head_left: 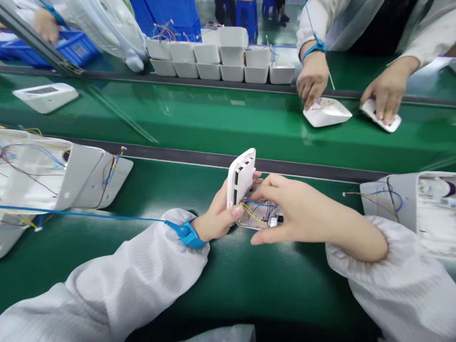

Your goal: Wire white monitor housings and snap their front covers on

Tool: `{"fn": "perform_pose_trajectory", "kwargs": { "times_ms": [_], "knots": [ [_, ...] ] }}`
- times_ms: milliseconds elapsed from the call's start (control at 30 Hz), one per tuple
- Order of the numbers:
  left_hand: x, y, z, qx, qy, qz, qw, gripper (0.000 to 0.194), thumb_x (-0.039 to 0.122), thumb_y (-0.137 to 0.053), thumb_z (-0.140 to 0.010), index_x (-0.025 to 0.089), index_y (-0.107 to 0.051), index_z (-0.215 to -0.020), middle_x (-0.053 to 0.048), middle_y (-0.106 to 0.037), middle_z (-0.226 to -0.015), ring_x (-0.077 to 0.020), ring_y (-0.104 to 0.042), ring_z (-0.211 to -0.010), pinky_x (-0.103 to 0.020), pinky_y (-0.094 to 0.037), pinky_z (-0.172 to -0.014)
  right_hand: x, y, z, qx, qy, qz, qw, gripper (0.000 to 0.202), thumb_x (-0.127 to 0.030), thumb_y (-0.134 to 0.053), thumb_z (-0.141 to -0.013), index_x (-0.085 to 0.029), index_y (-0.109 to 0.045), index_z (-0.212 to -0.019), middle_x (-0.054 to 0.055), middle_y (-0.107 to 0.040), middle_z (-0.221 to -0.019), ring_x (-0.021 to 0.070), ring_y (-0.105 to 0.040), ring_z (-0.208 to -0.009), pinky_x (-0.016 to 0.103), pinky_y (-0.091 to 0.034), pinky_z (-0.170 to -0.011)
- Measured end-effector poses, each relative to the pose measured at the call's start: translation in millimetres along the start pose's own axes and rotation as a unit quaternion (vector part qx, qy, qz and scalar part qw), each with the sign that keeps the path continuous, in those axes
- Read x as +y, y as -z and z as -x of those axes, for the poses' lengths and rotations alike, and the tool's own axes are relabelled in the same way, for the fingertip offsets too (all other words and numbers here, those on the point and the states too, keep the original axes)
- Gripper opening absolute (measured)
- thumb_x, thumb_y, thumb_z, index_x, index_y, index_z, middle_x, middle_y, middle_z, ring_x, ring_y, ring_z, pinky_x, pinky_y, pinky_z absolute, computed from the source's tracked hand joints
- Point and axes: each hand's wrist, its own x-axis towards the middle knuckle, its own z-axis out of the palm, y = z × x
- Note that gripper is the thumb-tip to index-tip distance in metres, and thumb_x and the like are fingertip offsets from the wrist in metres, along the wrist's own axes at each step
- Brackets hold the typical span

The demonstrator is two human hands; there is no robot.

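White plastic housing point(241, 179) | held upright on green table point(98, 246), pinched at its edge by left hand point(221, 215) | right hand point(286, 210) curled over wired base point(257, 215) | judged light, rigid, thin wires fragile; best gripped by rims.

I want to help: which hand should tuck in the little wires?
Probably the right hand: its fingers already rest on the wires. The left hand is busy holding the white cover upright.

At twelve o'clock sat a row of white trays point(220, 71); at ten, a white unit point(45, 96) lay on the green belt point(214, 123).
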Motion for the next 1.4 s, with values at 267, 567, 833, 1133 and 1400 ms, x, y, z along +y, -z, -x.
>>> {"fn": "perform_pose_trajectory", "kwargs": {
  "times_ms": [267,567,833,1133,1400],
  "knots": [
    [4.1,-1.7,-1.3,-0.018,-0.002,-0.011,1.000,0.078,0.054,-0.064,-0.082,0.023,-0.036,-0.148,-0.013,-0.043,-0.151,-0.0362,-0.040,-0.140,-0.057,-0.028,-0.119,12.9,14.6,-1.8,-0.067,0.030,-0.093,0.993,0.013,-0.025,-0.063,-0.089,-0.024,-0.076,-0.091,0.003,-0.064,-0.093,0.0153,-0.062,-0.088,0.028,-0.049,-0.079],
    [3.7,-1.3,-3.2,-0.030,-0.020,-0.026,0.999,0.073,0.053,-0.066,-0.081,0.023,-0.042,-0.143,-0.013,-0.044,-0.149,-0.0360,-0.044,-0.137,-0.055,-0.035,-0.115,23.7,8.4,-6.3,-0.049,0.065,-0.126,0.989,0.018,-0.021,-0.060,-0.090,-0.026,-0.077,-0.094,0.000,-0.072,-0.094,0.0133,-0.067,-0.084,0.027,-0.050,-0.081],
    [8.9,-5.1,-6.7,-0.033,-0.055,-0.094,0.994,0.078,0.051,-0.066,-0.083,0.027,-0.030,-0.148,-0.013,-0.041,-0.149,-0.0339,-0.042,-0.138,-0.054,-0.036,-0.115,29.2,-9.8,-12.6,0.004,0.063,0.142,0.988,0.018,-0.017,-0.060,-0.090,-0.020,-0.078,-0.092,0.005,-0.073,-0.086,0.0190,-0.062,-0.081,0.032,-0.044,-0.072],
    [11.0,-7.5,-6.6,-0.041,-0.074,-0.186,0.979,0.085,0.040,-0.072,-0.079,0.025,-0.026,-0.149,-0.016,-0.034,-0.151,-0.0351,-0.037,-0.140,-0.058,-0.030,-0.117,16.3,-16.5,-8.8,0.018,-0.048,0.218,0.975,0.020,-0.014,-0.056,-0.088,-0.017,-0.076,-0.085,0.009,-0.070,-0.104,0.0226,-0.059,-0.092,0.035,-0.039,-0.073],
    [14.1,-1.3,-13.2,-0.087,-0.138,-0.358,0.919,0.096,0.032,-0.077,-0.069,0.024,-0.026,-0.151,-0.018,-0.040,-0.145,-0.0365,-0.043,-0.135,-0.056,-0.036,-0.113,18.6,-16.1,-10.8,0.009,-0.096,0.196,0.976,0.016,-0.015,-0.060,-0.083,-0.018,-0.074,-0.088,0.007,-0.073,-0.092,0.0189,-0.066,-0.081,0.028,-0.045,-0.067]
  ]
}}
